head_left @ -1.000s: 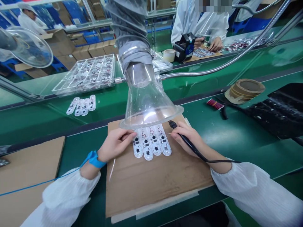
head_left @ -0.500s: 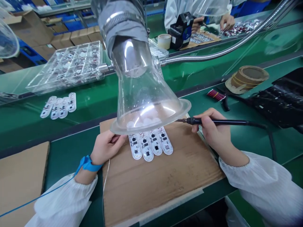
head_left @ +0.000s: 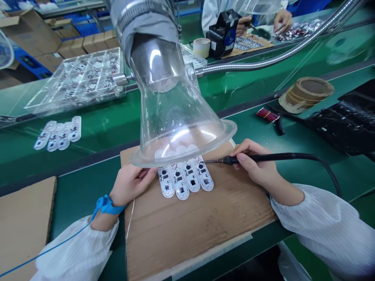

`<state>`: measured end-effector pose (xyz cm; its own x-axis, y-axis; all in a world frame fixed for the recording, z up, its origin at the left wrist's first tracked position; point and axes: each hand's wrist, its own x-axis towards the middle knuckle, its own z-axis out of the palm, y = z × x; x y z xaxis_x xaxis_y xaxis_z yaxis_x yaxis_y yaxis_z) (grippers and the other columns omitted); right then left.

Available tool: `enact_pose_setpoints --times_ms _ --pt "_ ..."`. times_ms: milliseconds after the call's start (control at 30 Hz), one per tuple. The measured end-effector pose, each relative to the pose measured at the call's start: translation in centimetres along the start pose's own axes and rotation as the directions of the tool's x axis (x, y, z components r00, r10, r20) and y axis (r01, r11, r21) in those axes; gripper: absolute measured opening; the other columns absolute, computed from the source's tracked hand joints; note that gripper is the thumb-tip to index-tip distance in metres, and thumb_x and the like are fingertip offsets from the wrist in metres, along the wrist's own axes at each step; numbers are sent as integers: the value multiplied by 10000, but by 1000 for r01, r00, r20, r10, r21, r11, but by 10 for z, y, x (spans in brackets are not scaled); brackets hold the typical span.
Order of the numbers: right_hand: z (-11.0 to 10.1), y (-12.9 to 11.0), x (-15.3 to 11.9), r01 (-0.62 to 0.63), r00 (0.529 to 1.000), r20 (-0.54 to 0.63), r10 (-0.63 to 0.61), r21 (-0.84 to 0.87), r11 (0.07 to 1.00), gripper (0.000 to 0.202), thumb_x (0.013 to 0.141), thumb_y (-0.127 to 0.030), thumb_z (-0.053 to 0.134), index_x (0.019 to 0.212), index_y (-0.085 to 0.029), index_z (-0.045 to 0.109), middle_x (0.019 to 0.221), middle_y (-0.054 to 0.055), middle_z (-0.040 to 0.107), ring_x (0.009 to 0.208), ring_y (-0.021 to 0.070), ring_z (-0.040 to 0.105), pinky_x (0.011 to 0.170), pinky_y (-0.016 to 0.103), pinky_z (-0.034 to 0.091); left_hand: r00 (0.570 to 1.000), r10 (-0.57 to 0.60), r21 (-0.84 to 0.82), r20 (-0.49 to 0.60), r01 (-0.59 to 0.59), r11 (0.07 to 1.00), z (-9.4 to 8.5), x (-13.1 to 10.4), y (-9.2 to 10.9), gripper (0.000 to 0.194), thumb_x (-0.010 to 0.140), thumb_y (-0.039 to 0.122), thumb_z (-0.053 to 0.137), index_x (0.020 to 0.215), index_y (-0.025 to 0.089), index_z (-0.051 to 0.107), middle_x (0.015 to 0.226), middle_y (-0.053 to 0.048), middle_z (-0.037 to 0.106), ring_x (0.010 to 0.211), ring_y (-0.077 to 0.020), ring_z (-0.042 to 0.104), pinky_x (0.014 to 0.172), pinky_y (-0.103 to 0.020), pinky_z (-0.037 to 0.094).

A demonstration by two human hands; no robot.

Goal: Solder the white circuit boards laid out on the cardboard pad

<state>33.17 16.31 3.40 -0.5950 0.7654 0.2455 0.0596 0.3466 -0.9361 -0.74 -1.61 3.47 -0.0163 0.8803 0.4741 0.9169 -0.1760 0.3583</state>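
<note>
A joined panel of white circuit boards (head_left: 181, 181) lies on a brown cardboard sheet (head_left: 202, 234), its far end seen through the clear fume hood (head_left: 178, 121). My left hand (head_left: 133, 181), with a blue wrist strap, is closed at the panel's left edge; its fingertips are partly under the hood rim, and what they pinch is hidden. In my right hand (head_left: 254, 160) is a black soldering iron (head_left: 231, 159), pointing left. The iron's tip is at the rightmost board, near thin red wires just below the hood rim.
Another board panel (head_left: 58, 134) lies on the green surface at left, below a clear compartment tray (head_left: 79, 78). At right are a bundle of red wires (head_left: 267, 114), a tape roll (head_left: 306, 95) and a black mat. A co-worker's hands (head_left: 283, 21) show across the bench.
My right hand has moved slightly left and down, bringing the iron's tip to the rightmost board. The board panel on the green surface at left has shifted left in view. My left hand stays put.
</note>
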Motion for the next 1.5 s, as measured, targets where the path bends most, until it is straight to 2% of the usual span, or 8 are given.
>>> enact_pose_setpoints --times_ms 233,400,533,633,800,1100,1333,1500 --pt "0 -2 -1 36 999 18 -36 -36 999 257 1010 -456 648 885 -231 651 686 15 653 534 132 579 477 280 436 998 6 -16 63 -5 1000 0 2 2 327 1036 348 597 778 173 699 553 58 432 483 -82 407 503 -212 302" --pt "-1 -1 -1 16 1000 8 -16 -74 997 295 1005 -496 644 871 -234 658 688 20 648 531 137 557 475 296 419 998 1 -29 67 1 1000 0 1 2 344 1039 358 597 762 179 697 551 53 439 481 -84 403 502 -214 302" --pt "1 -2 -2 2 997 -73 4 74 997 273 1006 -478 652 869 -242 650 688 12 635 525 132 557 471 295 410 1000 -2 -32 -10 2 999 -1 -1 1 245 1008 296 637 800 182 696 560 65 432 486 -76 410 510 -206 308" --pt "4 -5 -2 7 993 -116 9 138 990 288 1005 -490 651 857 -244 641 704 13 638 527 131 548 467 297 401 999 -43 -26 -19 42 999 -2 0 3 249 994 299 628 783 180 685 545 68 416 471 -75 400 496 -205 300" --pt "8 -9 -2 9 999 -33 -9 12 1000 287 1017 -491 637 888 -236 656 653 0 628 534 129 573 492 287 433 998 -56 -36 -1 56 998 -2 2 5 296 995 342 619 753 180 675 535 64 425 464 -75 407 498 -209 304" --pt "8 -1 -3 54 997 56 -51 -47 997 224 1032 -429 623 916 -239 643 686 -5 636 541 125 581 503 278 440 1000 -5 -50 12 6 999 -1 4 5 304 1027 347 616 789 185 711 530 67 444 468 -77 420 493 -214 304" --pt "6 -7 -3 135 990 61 -125 -196 971 210 1031 -410 614 907 -246 655 734 12 673 571 135 591 523 291 444 998 58 -53 15 -57 997 0 5 6 246 1028 294 635 817 184 699 561 71 441 495 -76 428 507 -223 309" --pt "5 -10 -4 173 984 81 -158 -246 954 233 1035 -417 598 891 -241 649 704 8 672 557 136 597 511 287 441 999 -2 -51 -36 0 999 -2 3 4 166 1002 239 636 851 185 681 568 79 388 485 -72 400 494 -212 298"
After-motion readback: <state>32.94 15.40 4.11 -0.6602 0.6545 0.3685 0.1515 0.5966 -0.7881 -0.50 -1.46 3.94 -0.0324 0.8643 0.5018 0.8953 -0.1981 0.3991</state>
